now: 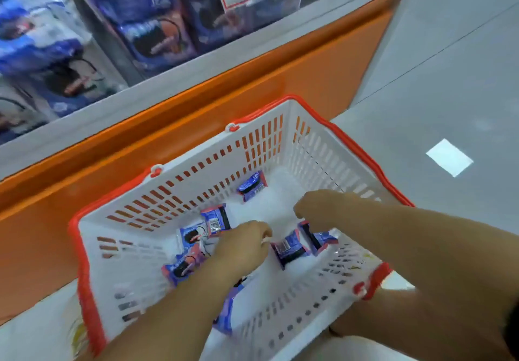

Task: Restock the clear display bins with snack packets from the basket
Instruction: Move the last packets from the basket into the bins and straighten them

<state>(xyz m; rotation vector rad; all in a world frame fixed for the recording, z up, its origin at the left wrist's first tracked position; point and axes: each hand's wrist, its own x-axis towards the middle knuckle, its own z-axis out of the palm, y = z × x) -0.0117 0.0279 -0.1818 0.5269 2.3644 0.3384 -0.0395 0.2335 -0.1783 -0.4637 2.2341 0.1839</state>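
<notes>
Left hand [244, 244]: forearm extended, fingers curled under. Right hand [317, 209]: forearm extended, fingers bent downward, blurred.

The person's left hand [247, 244] and right hand [320, 206] are bare. The left forearm [174, 304] and right forearm [421, 242] are uncovered up to the picture's edge. At the right border shows a small dark patch [513, 329], perhaps cloth, too blurred to tell.
</notes>
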